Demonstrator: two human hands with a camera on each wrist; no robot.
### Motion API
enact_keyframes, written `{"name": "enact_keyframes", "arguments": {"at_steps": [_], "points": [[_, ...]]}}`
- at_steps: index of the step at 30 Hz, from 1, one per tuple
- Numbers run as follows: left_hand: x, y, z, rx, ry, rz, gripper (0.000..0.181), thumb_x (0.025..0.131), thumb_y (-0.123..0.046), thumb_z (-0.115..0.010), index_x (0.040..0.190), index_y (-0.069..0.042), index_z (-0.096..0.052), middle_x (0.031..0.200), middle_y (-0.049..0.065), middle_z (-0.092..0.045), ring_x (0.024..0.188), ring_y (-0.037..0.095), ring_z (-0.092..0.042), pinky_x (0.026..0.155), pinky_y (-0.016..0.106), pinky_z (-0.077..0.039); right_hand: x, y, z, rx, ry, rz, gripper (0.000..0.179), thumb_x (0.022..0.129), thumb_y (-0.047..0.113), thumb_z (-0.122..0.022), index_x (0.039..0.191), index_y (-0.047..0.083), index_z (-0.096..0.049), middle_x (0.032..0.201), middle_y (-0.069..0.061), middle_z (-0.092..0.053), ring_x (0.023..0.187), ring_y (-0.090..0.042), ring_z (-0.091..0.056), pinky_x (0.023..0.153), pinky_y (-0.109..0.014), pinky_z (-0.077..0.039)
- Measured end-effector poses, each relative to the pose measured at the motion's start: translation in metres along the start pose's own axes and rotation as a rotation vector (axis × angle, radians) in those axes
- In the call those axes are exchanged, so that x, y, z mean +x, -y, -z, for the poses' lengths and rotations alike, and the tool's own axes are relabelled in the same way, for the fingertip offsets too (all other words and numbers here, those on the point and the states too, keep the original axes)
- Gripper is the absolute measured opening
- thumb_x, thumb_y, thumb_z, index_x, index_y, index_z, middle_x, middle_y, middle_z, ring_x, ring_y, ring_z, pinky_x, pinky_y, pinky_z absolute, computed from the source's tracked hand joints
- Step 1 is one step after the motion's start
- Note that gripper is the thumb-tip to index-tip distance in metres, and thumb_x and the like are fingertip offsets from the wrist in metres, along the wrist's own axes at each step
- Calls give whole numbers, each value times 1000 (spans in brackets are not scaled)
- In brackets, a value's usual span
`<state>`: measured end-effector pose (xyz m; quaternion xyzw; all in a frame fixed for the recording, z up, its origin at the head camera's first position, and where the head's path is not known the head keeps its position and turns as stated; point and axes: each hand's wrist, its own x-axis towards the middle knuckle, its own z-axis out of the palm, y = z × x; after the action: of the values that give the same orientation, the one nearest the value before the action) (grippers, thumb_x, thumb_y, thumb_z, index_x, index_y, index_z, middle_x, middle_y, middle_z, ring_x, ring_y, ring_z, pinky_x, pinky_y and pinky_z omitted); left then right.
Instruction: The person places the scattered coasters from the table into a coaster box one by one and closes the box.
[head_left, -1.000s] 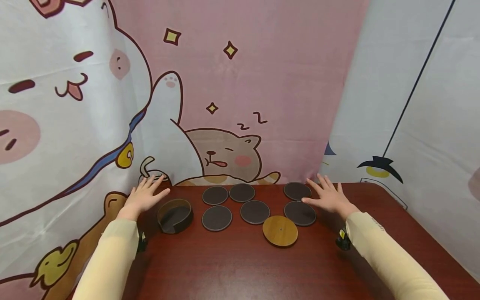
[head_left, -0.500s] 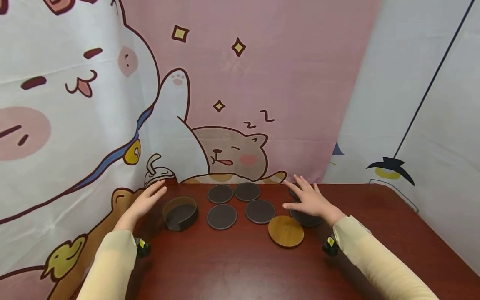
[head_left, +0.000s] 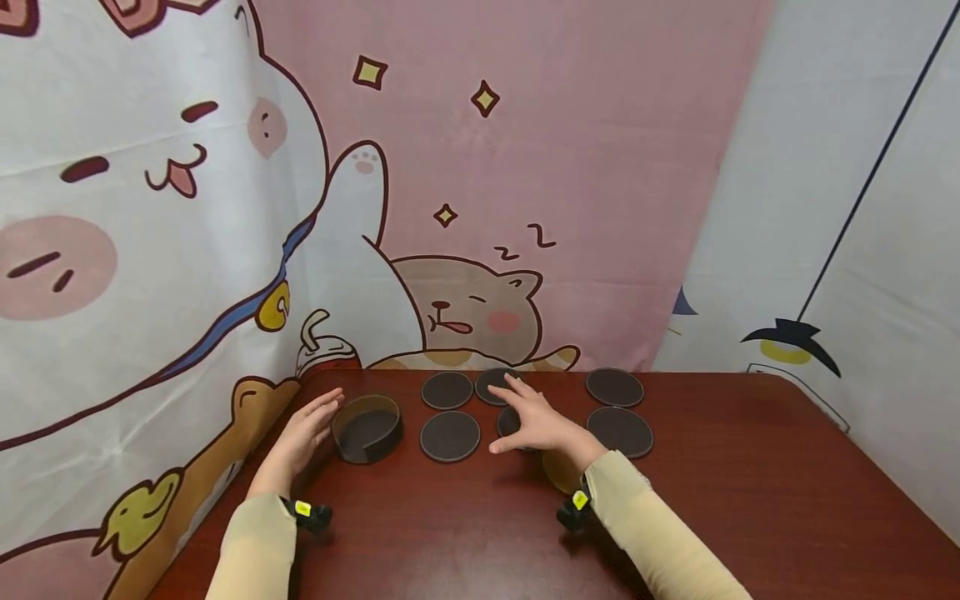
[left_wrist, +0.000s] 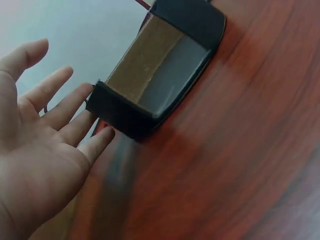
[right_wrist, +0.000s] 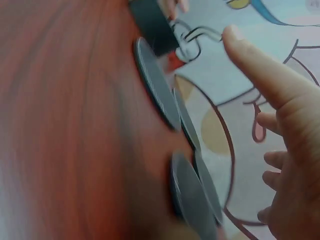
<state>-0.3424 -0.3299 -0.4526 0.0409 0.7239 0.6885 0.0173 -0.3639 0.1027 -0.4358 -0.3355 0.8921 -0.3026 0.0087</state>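
Observation:
A round dark coaster holder (head_left: 352,450) with a tan inner wall and a notch in its front stands at the left of the table. My left hand (head_left: 302,437) is beside its left side, fingers extended; in the left wrist view the fingertips are right at the holder's dark wall (left_wrist: 120,112). Flat dark round coasters, such as this one (head_left: 450,436), lie towards the back. Over the middle ones hovers my right hand (head_left: 543,423), fingers spread and holding nothing, partly covering two coasters. Its forearm hides most of a round wooden disc (head_left: 558,473).
Two more dark coasters (head_left: 619,432) lie to the right of my right hand. The reddish-brown table (head_left: 450,533) meets a cartoon-printed cloth (head_left: 592,208) at its back and left side. Each wrist wears a black camera (head_left: 311,515).
My right hand has moved left, from the right-hand coasters to over the middle ones. My left hand has turned its palm inward and come closer to the holder. The view has shifted slightly.

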Motion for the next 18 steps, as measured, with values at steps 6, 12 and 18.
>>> {"name": "enact_keyframes", "arguments": {"at_steps": [6, 12, 18], "points": [[-4, 11, -4, -192, -23, -9, 53, 102, -24, -45, 151, -6, -32, 142, -5, -49, 145, 27, -9, 114, 50, -6, 20, 19, -28, 120, 20, -22, 102, 69, 48, -83, 153, 21, -32, 160, -12, -9, 144, -36, -11, 104, -61, -27], [-4, 19, -6, -251, -13, -13, 58, 99, -6, -34, 154, 1, -14, 159, 19, -11, 146, 28, -4, 115, 45, -4, 32, 27, -50, 160, 47, -81, 101, 71, 49, -81, 153, 16, -32, 159, -19, -12, 142, -38, -18, 104, -58, -30], [-6, 25, -5, -173, -3, -21, 59, 96, -1, -36, 151, 6, -17, 160, 17, -8, 145, 30, 2, 114, 50, 0, 36, 25, -69, 108, 60, -116, 100, 72, 51, -79, 152, 13, -34, 156, -23, -18, 141, -43, -18, 108, -64, -13]]}}
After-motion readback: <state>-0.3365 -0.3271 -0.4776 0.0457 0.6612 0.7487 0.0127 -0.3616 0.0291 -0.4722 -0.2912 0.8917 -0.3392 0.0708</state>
